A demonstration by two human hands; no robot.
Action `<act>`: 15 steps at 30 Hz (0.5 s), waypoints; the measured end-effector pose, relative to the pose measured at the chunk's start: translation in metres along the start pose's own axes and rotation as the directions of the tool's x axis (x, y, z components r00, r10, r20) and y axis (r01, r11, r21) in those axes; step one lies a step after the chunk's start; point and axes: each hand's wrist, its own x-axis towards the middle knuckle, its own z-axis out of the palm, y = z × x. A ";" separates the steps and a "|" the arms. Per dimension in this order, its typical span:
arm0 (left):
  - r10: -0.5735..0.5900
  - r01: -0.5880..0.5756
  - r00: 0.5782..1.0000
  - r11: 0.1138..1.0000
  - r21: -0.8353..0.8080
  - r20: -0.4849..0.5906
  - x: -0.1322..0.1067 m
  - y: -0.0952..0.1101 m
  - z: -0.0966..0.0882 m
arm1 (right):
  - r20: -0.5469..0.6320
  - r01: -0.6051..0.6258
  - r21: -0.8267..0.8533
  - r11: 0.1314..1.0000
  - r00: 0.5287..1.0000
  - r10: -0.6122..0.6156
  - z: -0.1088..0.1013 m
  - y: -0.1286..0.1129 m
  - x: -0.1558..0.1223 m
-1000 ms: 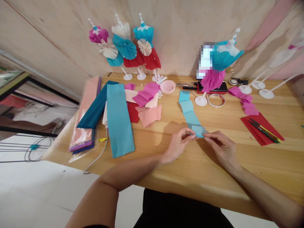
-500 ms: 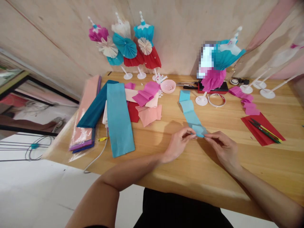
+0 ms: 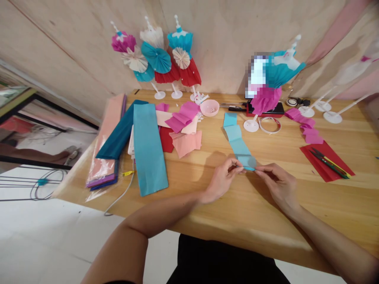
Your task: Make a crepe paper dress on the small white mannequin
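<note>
A light-blue crepe paper strip (image 3: 239, 142) runs across the wooden table from the back toward me, with a few creases across it. Its near end is folded into a narrow edge. My left hand (image 3: 224, 176) pinches the left corner of that edge between thumb and fingers. The right corner is pinched in the same way by my right hand (image 3: 277, 184). Behind the strip's right side stands a small dress form (image 3: 274, 85) dressed in blue and magenta crepe paper. A white ring-shaped roll of tape (image 3: 270, 125) lies beside its base.
Folded blue paper (image 3: 150, 150), magenta and peach pieces (image 3: 186, 144) and packaged sheets (image 3: 108, 130) lie at left. A pink bowl (image 3: 209, 107) sits behind. Scissors (image 3: 330, 162) rest on red paper (image 3: 310, 150) at right. Three dressed forms (image 3: 156, 57) stand along the wall.
The near end of the blue strip has shifted slightly between my fingers, and its folded edge looks flatter. Both hands have stayed almost in place.
</note>
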 end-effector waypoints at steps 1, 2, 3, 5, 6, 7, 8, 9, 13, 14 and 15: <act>-0.002 0.002 1.000 1.000 -0.012 0.003 0.000 0.000 0.000 | 0.004 -0.003 0.000 1.000 1.000 0.003 0.000 0.000 0.000; -0.005 0.005 1.000 1.000 -0.024 0.005 0.000 0.000 0.001 | 0.014 -0.012 0.004 1.000 1.000 0.012 0.000 0.001 0.000; -0.006 0.006 1.000 0.999 -0.037 0.007 0.000 0.000 0.001 | 0.025 -0.023 0.008 1.000 0.999 0.022 0.000 0.002 0.000; -0.004 0.005 1.000 0.997 -0.073 0.010 0.000 0.000 0.001 | 0.038 -0.052 0.015 0.999 0.998 0.051 0.000 0.004 -0.001; -0.002 0.003 1.000 0.996 -0.095 0.011 0.000 0.000 0.001 | 0.044 -0.069 0.020 0.997 0.997 0.068 0.000 0.005 -0.002; 0.002 -0.001 1.000 0.994 -0.112 0.010 0.000 0.000 0.002 | 0.048 -0.090 0.028 0.996 0.995 0.088 0.000 0.006 -0.002; 0.005 -0.004 1.000 0.992 -0.124 0.009 0.000 0.000 0.001 | 0.051 -0.114 0.040 0.993 0.992 0.112 0.000 0.006 -0.002; 0.008 -0.007 1.000 0.991 -0.133 0.006 0.000 0.000 0.001 | 0.052 -0.142 0.054 0.988 0.989 0.139 0.001 0.006 -0.003; 0.003 -0.002 1.000 0.989 -0.148 0.003 0.001 0.000 0.001 | 0.062 -0.237 0.121 0.964 0.971 0.231 0.001 0.003 -0.003; -0.003 0.004 1.000 0.988 -0.156 0.003 0.001 0.000 0.001 | 0.071 -0.251 0.137 0.958 0.967 0.243 0.001 0.002 -0.002; -0.008 0.008 1.000 0.986 -0.167 0.004 0.001 0.000 0.001 | 0.080 -0.261 0.153 0.953 0.965 0.251 0.001 0.000 -0.002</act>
